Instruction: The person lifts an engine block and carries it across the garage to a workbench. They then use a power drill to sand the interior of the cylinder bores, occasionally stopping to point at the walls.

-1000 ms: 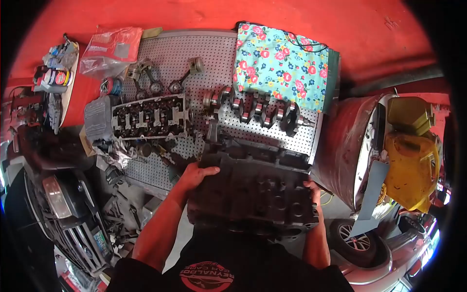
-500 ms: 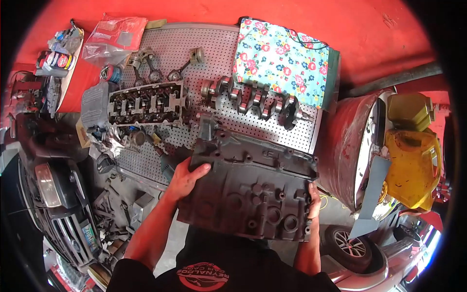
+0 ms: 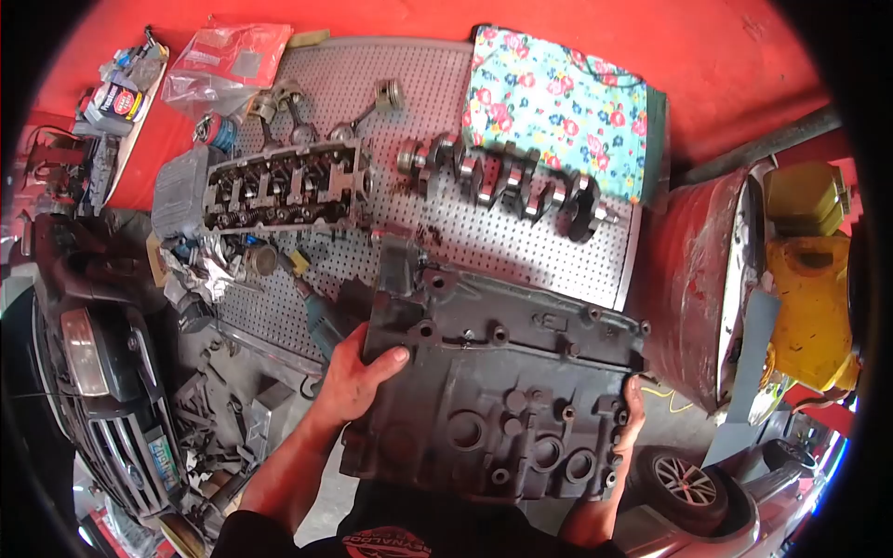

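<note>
Between my two hands is a dark engine block (image 3: 502, 381), held up in front of my body at the near edge of the table. My left hand (image 3: 358, 372) grips its left side, thumb lying on the face and fingers hidden behind. At the right end, my right hand (image 3: 633, 414) clasps the edge; only part of its fingers shows. Past the block, a crankshaft (image 3: 507, 181) lies on the perforated metal table (image 3: 419, 112). A cylinder head (image 3: 284, 191) rests to its left, with several pistons with connecting rods (image 3: 349, 126) behind it.
A flowered cloth (image 3: 558, 102) covers the table's back right. To the right stand a red drum (image 3: 693, 279) and a yellow jug (image 3: 809, 316). A power tool (image 3: 321, 321) lies near the table's front edge. Cars flank both sides, including a black front end (image 3: 112, 391).
The engine block and both hands sit slightly lower and further right in view, and the block looks larger. The camera view has shifted a little. Both hands keep their hold.
</note>
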{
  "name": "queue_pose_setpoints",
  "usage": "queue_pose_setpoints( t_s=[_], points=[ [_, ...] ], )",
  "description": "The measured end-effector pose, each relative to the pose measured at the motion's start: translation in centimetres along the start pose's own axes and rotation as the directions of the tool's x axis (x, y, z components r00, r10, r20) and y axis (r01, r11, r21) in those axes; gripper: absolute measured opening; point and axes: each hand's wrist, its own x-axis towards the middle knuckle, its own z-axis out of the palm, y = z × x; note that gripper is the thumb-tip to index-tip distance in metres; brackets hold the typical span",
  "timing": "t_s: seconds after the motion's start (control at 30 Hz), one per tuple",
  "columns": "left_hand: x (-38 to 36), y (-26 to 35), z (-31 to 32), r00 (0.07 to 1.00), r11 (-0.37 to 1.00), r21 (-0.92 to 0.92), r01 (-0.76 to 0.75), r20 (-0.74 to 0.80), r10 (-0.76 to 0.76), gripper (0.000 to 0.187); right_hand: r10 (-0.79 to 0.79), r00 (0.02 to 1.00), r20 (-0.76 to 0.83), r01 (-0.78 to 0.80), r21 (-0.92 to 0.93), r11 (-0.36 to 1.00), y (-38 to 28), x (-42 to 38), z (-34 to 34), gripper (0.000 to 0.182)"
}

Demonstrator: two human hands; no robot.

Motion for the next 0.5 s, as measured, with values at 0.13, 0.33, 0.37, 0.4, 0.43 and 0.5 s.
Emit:
queue_pose_setpoints(
  t_s=[0.13, 0.33, 0.37, 0.4, 0.43, 0.5],
  points=[
    [-1.1, -0.7, 0.6, 0.998, 0.996, -0.061, -0.065, -0.001, 0.065, 0.049, -0.01, 0.998, -0.065, 0.01, 0.004, 1.0, 1.3, -0.6, -1.0, 0.038],
    [-0.8, -2.0, 0.1, 0.99, 0.989, -0.048, -0.14, 0.015, 0.141, 0.051, -0.082, 0.995, -0.057, 0.088, 0.108, 0.99, 4.1, -1.2, -2.6, 0.047],
    [-0.5, -1.6, -0.1, 0.989, 0.989, -0.037, -0.142, 0.031, 0.143, 0.051, -0.081, 0.992, -0.094, 0.087, 0.063, 0.994, 5.3, -1.2, -4.1, 0.049],
    [-0.7, -1.4, 0.0, 0.989, 0.99, -0.031, -0.141, 0.047, 0.142, 0.051, -0.072, 0.982, -0.175, 0.065, -0.047, 0.997, 7.7, -0.3, -9.0, 0.052],
    [-0.7, -1.7, 0.0, 0.991, 0.992, -0.034, -0.124, 0.054, 0.126, 0.051, -0.088, 0.966, -0.242, 0.051, -0.152, 0.987, 7.1, 0.0, -8.1, 0.055],
    [-0.4, -2.2, -0.5, 0.993, 0.994, -0.036, -0.103, 0.048, 0.105, 0.051, -0.232, 0.933, -0.276, 0.154, -0.275, 0.949, 7.8, -0.1, -7.2, 0.063]
  ],
)
